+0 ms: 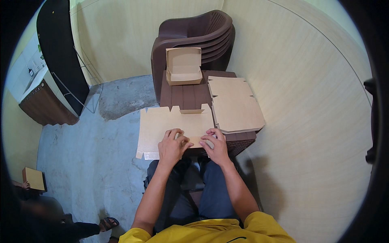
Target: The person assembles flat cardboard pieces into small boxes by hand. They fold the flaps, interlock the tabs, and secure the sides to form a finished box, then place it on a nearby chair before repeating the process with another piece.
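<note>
The left hand (172, 146) and the right hand (216, 145) both press on the near edge of a flat, unfolded cardboard box blank (174, 123), which lies on the front of a dark brown plastic desk (184, 96) and overhangs it to the person's left. The left hand's fingers (177, 133) are curled and close together on the cardboard; the right hand's fingers (208, 137) are bent, pinching a small flap at the blank's lower edge (whether the thumb is under it, I cannot tell). The two hands sit just beside each other, nearly touching.

To the right of the blank, a stack of flat box blanks (236, 107) rests on the desk, touching its right edge. At the far end stands a folded cardboard box (183, 67) with its lid up, in front of stacked brown plastic chairs (202, 34). At the lower left, another person's hand holds a small cardboard box (33, 178) above the concrete floor (89, 150).
</note>
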The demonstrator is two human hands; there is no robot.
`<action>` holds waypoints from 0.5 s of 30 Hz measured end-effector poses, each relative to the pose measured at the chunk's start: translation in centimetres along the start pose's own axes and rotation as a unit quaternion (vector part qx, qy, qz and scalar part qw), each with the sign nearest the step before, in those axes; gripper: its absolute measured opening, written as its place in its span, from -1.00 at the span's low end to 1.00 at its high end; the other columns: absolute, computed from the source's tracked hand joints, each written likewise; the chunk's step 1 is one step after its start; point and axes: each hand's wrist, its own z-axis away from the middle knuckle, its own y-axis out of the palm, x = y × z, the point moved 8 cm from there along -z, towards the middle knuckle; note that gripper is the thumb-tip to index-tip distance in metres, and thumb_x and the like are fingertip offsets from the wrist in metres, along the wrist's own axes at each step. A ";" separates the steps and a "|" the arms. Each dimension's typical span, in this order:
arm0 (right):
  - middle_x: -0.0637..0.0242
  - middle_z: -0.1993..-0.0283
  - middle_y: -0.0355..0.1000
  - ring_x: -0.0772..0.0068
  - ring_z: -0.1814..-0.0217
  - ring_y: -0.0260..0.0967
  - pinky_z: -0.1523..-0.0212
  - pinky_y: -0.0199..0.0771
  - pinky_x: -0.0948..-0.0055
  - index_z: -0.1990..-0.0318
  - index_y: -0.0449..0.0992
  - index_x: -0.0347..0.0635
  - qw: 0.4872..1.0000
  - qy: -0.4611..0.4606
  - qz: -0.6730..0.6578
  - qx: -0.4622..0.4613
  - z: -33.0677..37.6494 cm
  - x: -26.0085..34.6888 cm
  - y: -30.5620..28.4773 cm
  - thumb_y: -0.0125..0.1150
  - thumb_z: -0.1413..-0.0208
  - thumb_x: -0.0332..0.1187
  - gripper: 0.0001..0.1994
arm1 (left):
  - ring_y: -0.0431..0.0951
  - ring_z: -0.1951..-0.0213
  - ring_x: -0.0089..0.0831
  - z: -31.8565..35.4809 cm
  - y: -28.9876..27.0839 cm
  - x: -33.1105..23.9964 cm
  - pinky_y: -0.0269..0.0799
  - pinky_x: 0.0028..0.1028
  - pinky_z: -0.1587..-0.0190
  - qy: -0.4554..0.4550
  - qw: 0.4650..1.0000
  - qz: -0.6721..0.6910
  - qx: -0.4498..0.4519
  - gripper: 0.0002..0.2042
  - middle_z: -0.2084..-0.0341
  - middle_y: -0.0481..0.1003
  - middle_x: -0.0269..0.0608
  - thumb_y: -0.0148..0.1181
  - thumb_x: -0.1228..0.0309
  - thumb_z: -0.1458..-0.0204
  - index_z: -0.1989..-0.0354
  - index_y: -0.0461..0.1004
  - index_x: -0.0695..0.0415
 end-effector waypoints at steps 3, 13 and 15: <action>0.22 -0.18 0.53 0.10 -0.27 0.50 -0.27 0.42 0.09 0.07 0.78 -0.16 1.000 -0.009 0.026 0.007 -0.1 0.6 -0.1 0.62 -0.15 -0.20 -0.70 | 0.64 -0.12 -0.27 -0.1 0.2 0.0 0.66 -0.23 0.06 -0.012 1.000 0.002 0.007 -0.76 0.00 0.66 -0.44 0.61 0.10 -0.04 0.25 0.79 -0.07; 0.11 -0.21 0.58 -0.03 -0.32 0.49 -0.34 0.49 0.01 0.05 0.79 -0.24 0.989 -0.023 0.142 0.028 -2.1 1.3 1.9 0.55 -0.18 -0.29 -0.73 | 0.67 -0.16 -0.24 -1.4 1.4 1.9 0.64 -0.23 -0.09 -0.060 0.998 0.026 -0.023 -0.75 -0.03 0.71 -0.36 0.64 0.13 0.00 0.24 0.85 -0.03; 0.10 -0.21 0.58 -0.05 -0.32 0.49 -0.34 0.50 0.02 0.05 0.79 -0.25 0.992 -0.030 0.124 0.024 -2.5 1.3 1.8 0.55 -0.18 -0.29 -0.73 | 0.67 -0.17 -0.23 -1.8 1.6 2.2 0.64 -0.23 -0.13 -0.064 0.997 0.033 -0.016 -0.75 -0.04 0.71 -0.34 0.65 0.14 0.00 0.23 0.86 -0.02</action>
